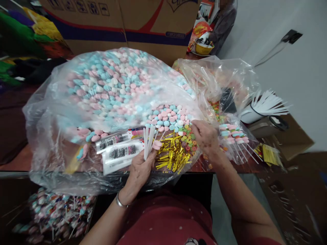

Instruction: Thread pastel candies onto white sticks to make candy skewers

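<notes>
My left hand (142,167) is closed around several white lollipop sticks (148,140); a pink marshmallow (157,145) sits on a stick by its fingertips. My right hand (206,139) reaches to the edge of the small colourful candy rings (189,139), its fingers curled; what they pinch, if anything, is hidden. Gold twist ties (173,154) lie in a heap between the hands. Behind them, loose pink, blue and white marshmallows (168,117) spill from a large clear plastic bag (112,85). Left of the left hand lie white printed packets (122,152).
Finished marshmallow skewers (233,134) lie at the right, beside a container of white sticks (268,103). Another clear bag (219,75) stands behind. A box of wrapped sweets (61,214) sits below left. A large cardboard box (122,23) rises at the back; a person (224,27) is beyond.
</notes>
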A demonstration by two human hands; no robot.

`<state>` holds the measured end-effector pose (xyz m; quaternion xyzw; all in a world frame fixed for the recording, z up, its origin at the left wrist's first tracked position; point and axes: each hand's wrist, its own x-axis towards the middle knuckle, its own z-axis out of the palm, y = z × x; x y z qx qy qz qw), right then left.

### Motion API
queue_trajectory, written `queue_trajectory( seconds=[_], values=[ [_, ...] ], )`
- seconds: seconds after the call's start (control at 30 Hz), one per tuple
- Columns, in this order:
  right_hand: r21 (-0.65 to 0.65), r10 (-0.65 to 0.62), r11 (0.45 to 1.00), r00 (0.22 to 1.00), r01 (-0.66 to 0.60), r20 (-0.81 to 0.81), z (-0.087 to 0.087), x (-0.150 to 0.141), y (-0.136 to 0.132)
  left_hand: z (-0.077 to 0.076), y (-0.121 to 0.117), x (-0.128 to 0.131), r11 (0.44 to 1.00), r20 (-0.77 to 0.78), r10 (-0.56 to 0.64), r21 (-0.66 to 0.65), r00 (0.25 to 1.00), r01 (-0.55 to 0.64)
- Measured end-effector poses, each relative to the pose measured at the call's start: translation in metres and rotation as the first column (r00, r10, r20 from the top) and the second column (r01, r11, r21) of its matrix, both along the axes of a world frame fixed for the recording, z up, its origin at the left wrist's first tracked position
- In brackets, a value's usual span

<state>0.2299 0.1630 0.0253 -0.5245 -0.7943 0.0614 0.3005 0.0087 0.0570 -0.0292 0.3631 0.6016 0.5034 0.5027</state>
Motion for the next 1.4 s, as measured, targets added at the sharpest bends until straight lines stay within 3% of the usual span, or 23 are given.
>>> queue_trajectory(
  seconds=[0.17, 0.3, 0.4, 0.53, 0.67, 0.9, 1.13, 1.23, 1.4],
  values=[
    [0.008, -0.006, 1.000, 0.915, 0.003, 0.404, -0.003, 0.017, 0.006, -0.007, 0.000, -0.002, 1.000, -0.038, -0.007, 0.023, 0.999, 0.008],
    [0.001, -0.006, 1.000, 0.824, 0.006, 0.566, -0.010, 0.007, 0.002, -0.015, 0.000, -0.003, 0.999, -0.027, -0.028, 0.046, 0.999, 0.029],
    [-0.016, 0.015, 1.000, 0.811, -0.007, 0.584, -0.012, 0.004, 0.001, -0.015, 0.000, -0.003, 0.999, -0.007, -0.016, 0.043, 1.000, 0.016],
    [0.087, -0.019, 0.995, 0.776, -0.046, 0.630, -0.013, 0.005, 0.000, -0.014, -0.001, -0.003, 0.999, -0.014, -0.004, 0.033, 1.000, 0.004],
    [0.058, 0.055, 0.991, 0.769, -0.119, 0.637, -0.016, 0.006, 0.001, -0.014, -0.001, -0.003, 1.000, -0.032, 0.011, 0.025, 0.999, -0.011],
    [0.059, 0.079, 0.989, 0.819, -0.136, 0.568, -0.017, 0.010, 0.008, -0.016, -0.001, -0.002, 0.999, 0.011, -0.012, 0.046, 1.000, 0.012],
    [0.067, 0.110, 0.987, 0.918, -0.146, 0.381, -0.010, 0.012, 0.016, -0.009, -0.002, -0.003, 1.000, -0.056, -0.009, 0.010, 0.998, 0.010],
    [0.055, 0.165, 0.976, 0.875, -0.212, 0.455, -0.007, -0.001, 0.018, -0.009, -0.002, -0.003, 1.000, -0.072, -0.005, 0.003, 0.997, 0.006],
    [0.022, 0.165, 0.970, 0.727, -0.241, 0.666, -0.004, -0.028, 0.012, -0.006, -0.002, -0.003, 1.000, -0.031, -0.013, 0.024, 0.999, 0.014]
  ],
)
